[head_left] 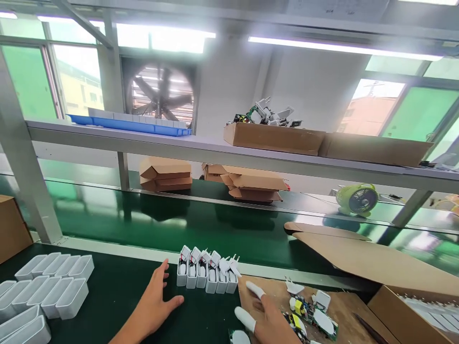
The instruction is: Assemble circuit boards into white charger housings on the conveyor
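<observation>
My left hand (156,298) hovers over the dark green worktop, fingers spread and nothing in it. Just right of it stands a row of several white plastic housings (211,279), each with parts and a plug piece sticking out of its top. My right hand (268,317), with white covers on two fingertips, is at the left edge of a brown board (344,310), its fingers apart. Beside it on the board lie circuit boards (299,310) with yellow and white parts. Another circuit board (239,337) is partly visible at the bottom edge.
Empty white housings (53,296) stand in rows at the left. An open carton (401,315) of white pieces is at the right, beside dark tweezers (369,327). A green belt (201,222) runs behind. Above, a shelf (208,147) holds a blue tray (132,126) and a parts carton (276,138).
</observation>
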`<state>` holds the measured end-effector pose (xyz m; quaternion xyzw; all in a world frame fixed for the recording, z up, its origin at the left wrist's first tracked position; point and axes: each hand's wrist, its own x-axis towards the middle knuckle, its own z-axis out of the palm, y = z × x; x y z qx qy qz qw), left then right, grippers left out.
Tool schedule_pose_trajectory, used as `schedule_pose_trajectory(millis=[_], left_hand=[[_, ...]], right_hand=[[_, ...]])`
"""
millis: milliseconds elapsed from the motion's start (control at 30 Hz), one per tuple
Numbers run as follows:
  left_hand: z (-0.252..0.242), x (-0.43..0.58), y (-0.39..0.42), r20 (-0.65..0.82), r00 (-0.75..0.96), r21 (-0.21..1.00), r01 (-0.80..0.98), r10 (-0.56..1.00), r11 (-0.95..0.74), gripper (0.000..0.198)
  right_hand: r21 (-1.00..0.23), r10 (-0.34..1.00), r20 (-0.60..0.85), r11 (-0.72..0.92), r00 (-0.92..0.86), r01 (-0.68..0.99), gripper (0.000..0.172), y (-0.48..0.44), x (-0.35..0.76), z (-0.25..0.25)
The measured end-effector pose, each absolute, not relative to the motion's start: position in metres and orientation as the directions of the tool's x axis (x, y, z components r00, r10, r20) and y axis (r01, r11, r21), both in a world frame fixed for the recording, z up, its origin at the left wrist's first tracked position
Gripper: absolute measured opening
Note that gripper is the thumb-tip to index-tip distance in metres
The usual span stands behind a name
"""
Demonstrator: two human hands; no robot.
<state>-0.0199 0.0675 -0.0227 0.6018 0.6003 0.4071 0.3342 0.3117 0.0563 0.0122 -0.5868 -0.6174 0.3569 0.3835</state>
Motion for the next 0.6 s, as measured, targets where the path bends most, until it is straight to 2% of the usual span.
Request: schedule_pose_trajectory(millis=[100, 267, 433, 600], left_hand=[[-0.025, 0.008, 0.089, 0.094, -0.094, 0.895, 0.444, 0.991, -0.043, 0.09], [-0.007, 0.019, 0.156, 0.101, -0.109, 0.902, 0.429, 0.989, -0.045, 0.079], [0.016, 0.016, 0.223, 0.116, -0.093, 0.898, 0.435, 0.989, -0.064, 0.084], [0.029, 0.008, 0.235, 0.098, -0.107, 0.878, 0.477, 0.989, -0.036, 0.098]], right_hand=[[-0.854, 0.996, 0.091, 0.078, -0.001, 0.515, 0.047, 0.091, 0.296, 0.025], [-0.845, 0.989, 0.15, 0.127, 0.002, 0.519, 0.042, 0.166, 0.264, 0.04], [-0.828, 0.983, 0.181, 0.14, 0.022, 0.543, 0.035, 0.228, 0.248, 0.053], [-0.811, 0.989, 0.15, 0.127, -0.006, 0.571, 0.043, 0.241, 0.242, 0.07]])
